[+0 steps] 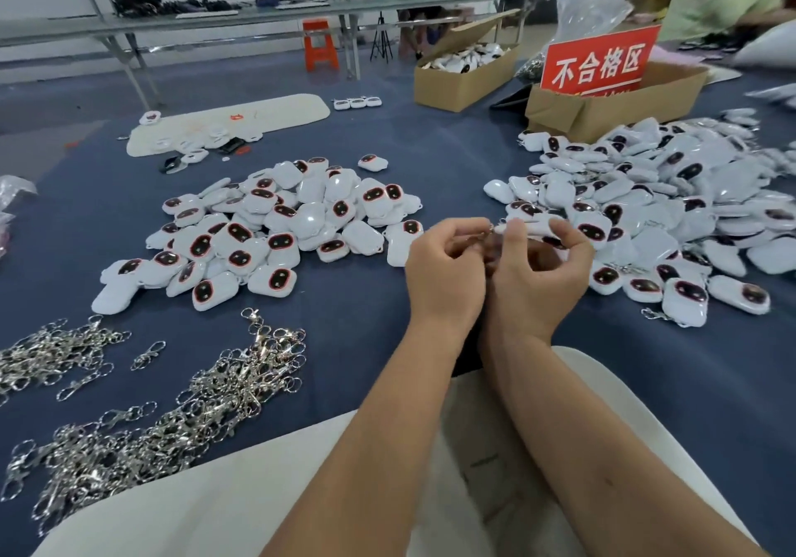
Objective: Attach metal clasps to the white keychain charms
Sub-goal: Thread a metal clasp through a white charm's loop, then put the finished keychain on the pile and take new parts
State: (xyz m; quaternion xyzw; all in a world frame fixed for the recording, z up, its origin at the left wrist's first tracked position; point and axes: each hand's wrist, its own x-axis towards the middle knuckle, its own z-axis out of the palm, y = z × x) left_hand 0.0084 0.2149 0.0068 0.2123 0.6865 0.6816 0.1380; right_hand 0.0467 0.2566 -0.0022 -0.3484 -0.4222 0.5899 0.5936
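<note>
Dark blue cloth (370,332) covers the work table, and both hands meet above it near the middle. Left hand (443,272) curls its fingers and pinches a small metal clasp (484,232) at its fingertips. Right hand (538,281) pinches a white charm (527,227) between thumb and fingers, and the clasp touches the charm's left end. Both are held clear of the cloth.

Just to the right of the grip, and reaching well beyond it, lies a wide heap of white charms (646,212), several with clasps showing at their edges. To the left of the grip lies a second heap of charms (267,233), most with dark, red-rimmed faces turned up. Nearer the person and further left, loose metal clasps (172,418) lie tangled in shiny piles on the cloth.

Beyond the right heap stands a cardboard box (603,104) holding a red sign (598,61) with white characters. Another open cardboard box (461,78) of white pieces sits to its left. A pale flat mat (258,119) lies far beyond the left heap. An orange stool (319,44) stands under a long bench in the background.
</note>
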